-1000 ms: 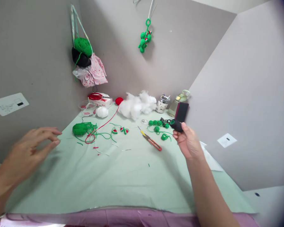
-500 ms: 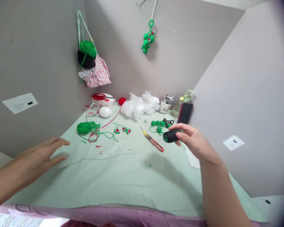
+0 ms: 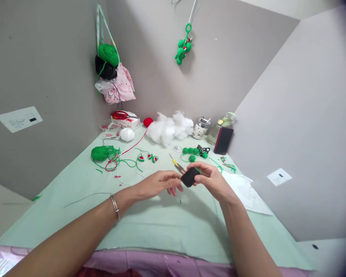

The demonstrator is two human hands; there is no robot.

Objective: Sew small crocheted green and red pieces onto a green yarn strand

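One matte black piece [image 3: 189,178], rounded in outline with a trace of green at its upper right edge, was held just right of the frame's centre, gripped between the fingers and thumb of the right hand [image 3: 212,180]. The left hand [image 3: 160,184] was placed at its left side, fingers loosely curled; whether contact was made could not be told. A rigid metallic bracelet [image 3: 114,207] was worn on the left wrist. Orange-handled snips [image 3: 180,168] were partly hidden behind the piece. Small round green balls [image 3: 192,158] were grouped above it. Left of centre, a loose green yarn skein [image 3: 100,153] was tangled with red and white strands. Along the back were ranged a smooth white ball [image 3: 127,134], a red yarn ball [image 3: 147,122], fluffy white fibre [image 3: 170,130] and a dark-screened phone [image 3: 224,141]. At upper left, a pink dotted fabric bag [image 3: 123,84] was hung.
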